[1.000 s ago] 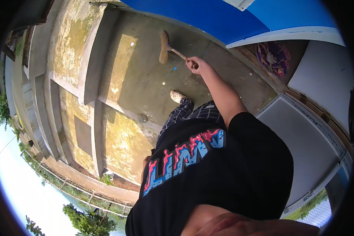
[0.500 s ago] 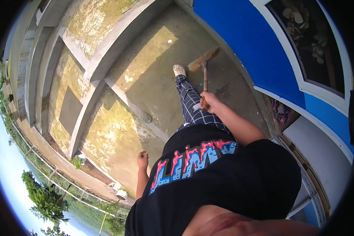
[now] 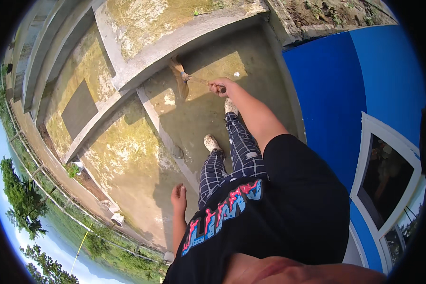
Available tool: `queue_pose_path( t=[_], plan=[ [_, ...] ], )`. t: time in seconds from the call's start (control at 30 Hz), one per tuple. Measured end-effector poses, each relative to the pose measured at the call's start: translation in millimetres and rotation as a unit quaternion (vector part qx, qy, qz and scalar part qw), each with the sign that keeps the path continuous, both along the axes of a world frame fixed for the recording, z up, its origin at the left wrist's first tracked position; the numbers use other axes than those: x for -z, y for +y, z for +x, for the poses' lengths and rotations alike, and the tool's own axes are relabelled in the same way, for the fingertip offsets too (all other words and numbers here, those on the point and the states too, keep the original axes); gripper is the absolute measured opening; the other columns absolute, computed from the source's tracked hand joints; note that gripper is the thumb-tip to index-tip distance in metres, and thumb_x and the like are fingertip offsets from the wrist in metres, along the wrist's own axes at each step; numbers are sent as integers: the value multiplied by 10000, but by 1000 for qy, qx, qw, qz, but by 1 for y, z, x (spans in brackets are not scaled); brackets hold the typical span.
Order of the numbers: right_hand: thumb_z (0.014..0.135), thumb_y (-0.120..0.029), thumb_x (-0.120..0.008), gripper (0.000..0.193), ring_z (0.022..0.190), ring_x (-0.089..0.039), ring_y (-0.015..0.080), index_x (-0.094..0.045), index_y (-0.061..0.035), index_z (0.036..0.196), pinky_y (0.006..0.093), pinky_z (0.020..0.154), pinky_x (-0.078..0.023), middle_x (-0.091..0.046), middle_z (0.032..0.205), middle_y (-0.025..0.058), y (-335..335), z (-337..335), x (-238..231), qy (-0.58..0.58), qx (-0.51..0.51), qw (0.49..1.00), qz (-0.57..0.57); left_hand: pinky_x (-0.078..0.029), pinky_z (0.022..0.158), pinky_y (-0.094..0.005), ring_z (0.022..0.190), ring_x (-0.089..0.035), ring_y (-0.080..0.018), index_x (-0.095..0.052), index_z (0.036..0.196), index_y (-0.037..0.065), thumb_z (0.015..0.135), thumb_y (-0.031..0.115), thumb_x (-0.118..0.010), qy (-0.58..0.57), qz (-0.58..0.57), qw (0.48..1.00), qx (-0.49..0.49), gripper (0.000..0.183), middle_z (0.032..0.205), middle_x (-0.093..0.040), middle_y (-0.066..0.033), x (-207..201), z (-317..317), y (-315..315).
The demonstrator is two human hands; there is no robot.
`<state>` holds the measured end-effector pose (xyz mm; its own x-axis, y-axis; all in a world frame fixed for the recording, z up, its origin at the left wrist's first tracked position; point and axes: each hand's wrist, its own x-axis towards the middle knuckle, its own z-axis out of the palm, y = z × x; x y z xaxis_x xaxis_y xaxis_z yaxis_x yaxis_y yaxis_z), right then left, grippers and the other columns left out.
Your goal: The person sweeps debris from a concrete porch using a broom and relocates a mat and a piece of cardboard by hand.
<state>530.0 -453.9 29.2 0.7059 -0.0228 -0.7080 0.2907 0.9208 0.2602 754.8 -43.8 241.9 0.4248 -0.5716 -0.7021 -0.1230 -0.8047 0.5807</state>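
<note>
My right hand point(image 3: 220, 86) is wrapped round the end of a short wooden broom handle point(image 3: 198, 81), with the arm stretched forward. The broom's tan bristles point(image 3: 179, 71) fan out to the left, close to the foot of the raised concrete ledge point(image 3: 175, 43). Whether they press on the floor, I cannot tell. At my left side hangs my left hand point(image 3: 178, 198), its fingers loosely bent and a little apart, with nothing visible in them.
A small white scrap point(image 3: 236, 74) lies on the sunlit concrete floor beyond my right hand. My speckled clogs point(image 3: 211, 142) stand on the floor. A blue wall point(image 3: 319, 102) with a white-framed window point(image 3: 386, 180) rises at the right. Concrete steps point(image 3: 57, 61) climb at the left.
The broom has swung leftward from ahead of my feet to the ledge, my right arm reaching farther forward. The view has turned, and both clogs now show. My left hand still hangs at my side.
</note>
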Motion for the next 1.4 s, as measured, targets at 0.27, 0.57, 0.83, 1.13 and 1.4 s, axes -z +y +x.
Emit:
queue_pose_path(
  t=[0.27,0.57,0.83,1.13,1.4],
  plan=[
    [784,-43,-431,185,383,-392,65,-357,-62,616,148,340,-364,-388,501,7,-62,-134,-20,197,336,921,-16,-427,613,-226,650,-525,-104,-548,922,-24,807,150,-525,6,135,991,-15,209,700,-565,-52,12,32,50],
    [761,-47,-449,160,394,-395,85,-375,-53,619,174,384,-406,-392,517,8,-102,-213,0,-36,480,873,77,-431,633,-229,675,-532,-109,-543,939,-15,817,172,-518,23,117,992,49,224,725,-567,-50,12,42,-24],
    [725,-24,-417,148,410,-407,84,-341,-86,614,193,385,-419,-377,481,-6,-111,-165,-37,9,423,906,-30,-426,657,-230,686,-524,-101,-531,967,-15,829,171,-503,19,118,991,53,233,740,-564,-42,-17,31,-92],
    [771,-53,-441,182,441,-402,100,-344,-70,617,195,379,-369,-361,509,15,-98,-87,-101,157,445,882,-4,-421,625,-223,663,-517,-97,-547,939,-23,811,149,-525,14,122,986,115,216,702,-558,-40,4,31,-87],
    [756,-46,-445,148,398,-427,79,-365,-68,634,170,379,-402,-392,510,2,-12,-212,-11,132,607,782,49,-418,653,-230,686,-519,-104,-538,961,-19,833,141,-489,-16,105,975,197,210,755,-563,-52,1,15,-169]
  ],
)
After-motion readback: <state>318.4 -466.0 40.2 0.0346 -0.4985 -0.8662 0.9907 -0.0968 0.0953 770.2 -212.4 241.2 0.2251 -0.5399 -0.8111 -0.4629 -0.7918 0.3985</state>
